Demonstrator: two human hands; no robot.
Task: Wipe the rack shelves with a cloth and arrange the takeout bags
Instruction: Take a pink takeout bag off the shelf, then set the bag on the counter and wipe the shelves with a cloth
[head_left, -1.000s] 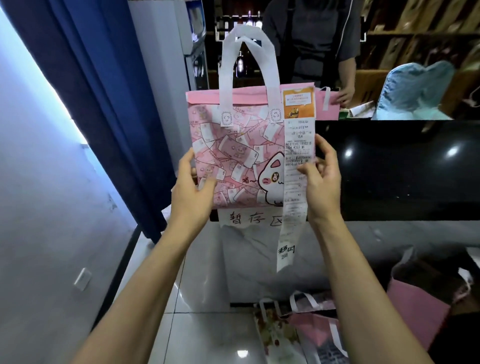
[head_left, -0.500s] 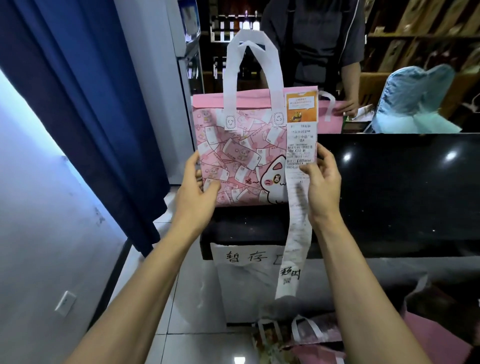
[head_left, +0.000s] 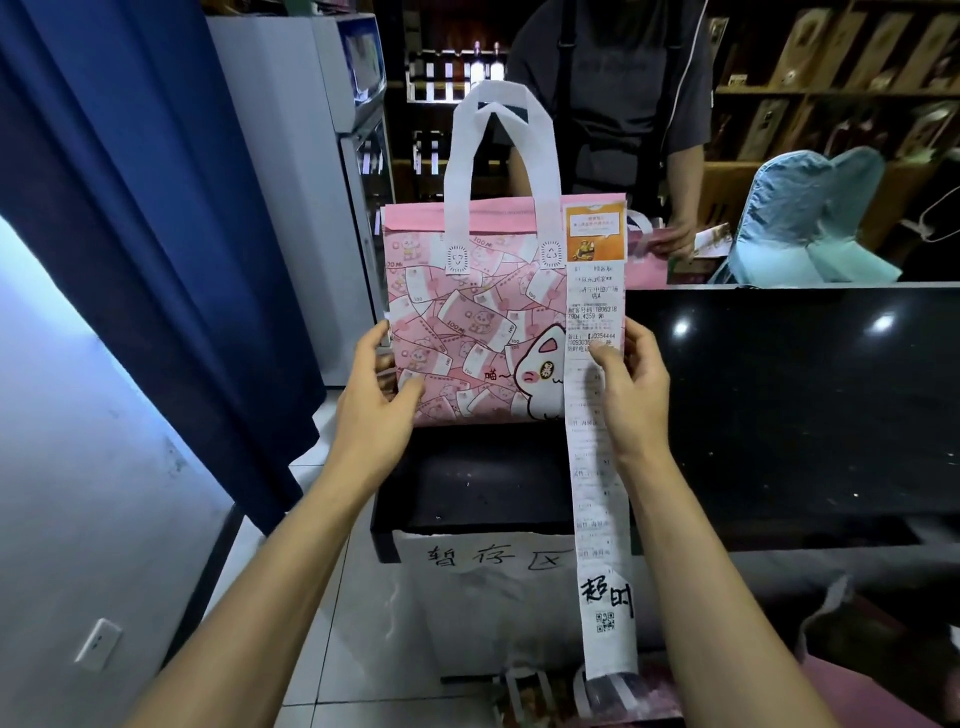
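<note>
Nearest the camera, the left hand (head_left: 376, 400) grips the left edge of an upright pink cartoon-cat fabric takeout bag (head_left: 470, 332), while the right hand (head_left: 631, 387) pinches the long white paper receipt (head_left: 597, 467) hanging from it; the bag stands on a glossy black desk (head_left: 779, 395), with another person's grey-sleeved torso (head_left: 613, 93) beyond
</note>
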